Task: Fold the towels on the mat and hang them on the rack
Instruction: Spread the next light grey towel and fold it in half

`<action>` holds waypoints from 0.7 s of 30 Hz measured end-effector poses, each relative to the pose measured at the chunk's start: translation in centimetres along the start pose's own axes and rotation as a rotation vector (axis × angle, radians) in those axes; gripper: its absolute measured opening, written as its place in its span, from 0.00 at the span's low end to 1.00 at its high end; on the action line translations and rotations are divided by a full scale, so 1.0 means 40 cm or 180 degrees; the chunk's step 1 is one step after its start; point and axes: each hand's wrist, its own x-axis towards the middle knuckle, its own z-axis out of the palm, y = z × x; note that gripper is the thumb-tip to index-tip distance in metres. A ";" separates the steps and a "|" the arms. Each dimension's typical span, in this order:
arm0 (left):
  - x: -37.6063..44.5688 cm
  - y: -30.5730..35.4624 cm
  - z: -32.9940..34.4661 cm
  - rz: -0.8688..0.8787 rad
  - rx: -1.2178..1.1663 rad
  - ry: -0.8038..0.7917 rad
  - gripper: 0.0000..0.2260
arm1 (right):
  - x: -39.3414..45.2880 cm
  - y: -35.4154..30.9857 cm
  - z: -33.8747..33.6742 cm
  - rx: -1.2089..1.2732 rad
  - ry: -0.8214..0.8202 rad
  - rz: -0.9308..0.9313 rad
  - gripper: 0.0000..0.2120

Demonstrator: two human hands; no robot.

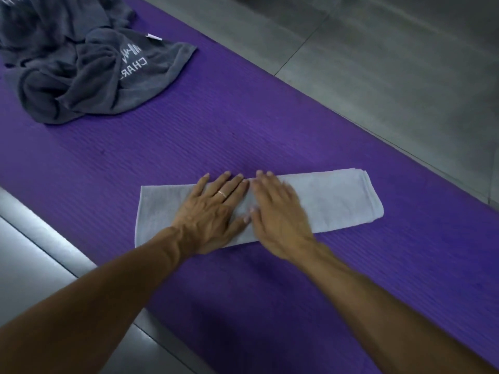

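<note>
Purple foam fills most of the frame: the mat (243, 136) runs diagonally from the upper left to the lower right, with grey floor tiles (391, 63) beyond its far edge and a paler strip of floor along its near edge at the lower left. At the centre of the frame, a light grey towel (337, 198) lies on the mat folded into a long narrow band, its right end showing stacked layers. Both my hands rest flat on it, side by side and nearly touching at the thumbs. My left hand (213, 209) has its fingers straight and spread, a ring on one finger, pressing the left half of the band. My right hand (278, 209) lies just beside it, fingers also extended and flat, slightly blurred. Neither grips the cloth. In the upper left of the frame, well apart from my hands, a dark grey towel (89, 68) sits crumpled on the mat, white lettering showing on one fold.
</note>
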 end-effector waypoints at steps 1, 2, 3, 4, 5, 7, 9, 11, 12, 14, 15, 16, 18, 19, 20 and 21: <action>0.000 -0.005 -0.001 0.0058 -0.0014 0.0024 0.34 | -0.010 0.008 0.011 0.0007 -0.0231 -0.0069 0.27; -0.001 -0.010 -0.001 0.0116 -0.0048 0.0033 0.35 | -0.016 0.044 0.005 -0.0090 -0.0436 -0.0034 0.29; -0.003 -0.014 0.000 0.0157 -0.0084 -0.0005 0.35 | -0.023 0.098 -0.003 -0.0266 -0.0553 0.0060 0.32; -0.004 -0.016 -0.001 0.0174 -0.0107 -0.0059 0.36 | -0.038 0.162 -0.012 -0.0458 -0.0629 0.0186 0.34; -0.003 -0.017 -0.001 0.0174 -0.0116 -0.0084 0.36 | -0.057 0.231 -0.021 -0.0637 -0.0694 0.0381 0.35; -0.002 -0.017 0.000 0.0171 -0.0101 -0.0068 0.35 | -0.087 0.346 -0.056 -0.0680 -0.0789 0.0983 0.35; 0.000 -0.015 -0.001 0.0176 -0.0084 -0.0082 0.35 | -0.090 0.366 -0.089 -0.0742 -0.0809 0.1544 0.35; 0.000 -0.014 0.001 0.0168 -0.0118 -0.0087 0.35 | -0.075 0.285 -0.095 -0.0795 -0.0620 0.1289 0.32; 0.002 -0.014 0.000 0.0179 -0.0130 -0.0067 0.35 | -0.069 0.237 -0.086 -0.0627 -0.0520 0.0895 0.31; 0.006 -0.025 -0.003 0.0355 -0.0122 -0.0036 0.36 | -0.072 0.176 -0.066 -0.0282 -0.0787 0.0309 0.32; 0.006 -0.040 -0.004 0.0572 -0.0059 -0.0063 0.37 | -0.075 0.171 -0.063 -0.0242 -0.0976 0.0420 0.34; 0.004 -0.063 -0.004 0.0893 0.0066 -0.0088 0.38 | -0.076 0.183 -0.060 -0.0294 -0.1023 0.0723 0.35; -0.007 -0.138 -0.014 0.1617 0.0349 -0.0231 0.38 | -0.066 0.201 -0.065 -0.0530 -0.1113 0.1339 0.33; -0.015 -0.182 -0.028 0.1919 0.0481 -0.0332 0.38 | -0.053 0.193 -0.076 -0.0621 -0.1246 0.1501 0.31; -0.025 -0.229 -0.042 0.2158 0.0607 -0.0431 0.38 | -0.034 0.173 -0.091 -0.0702 -0.1382 0.1561 0.30; -0.039 -0.270 -0.057 0.2296 0.0702 -0.0577 0.39 | -0.016 0.144 -0.110 -0.0769 -0.1484 0.1519 0.29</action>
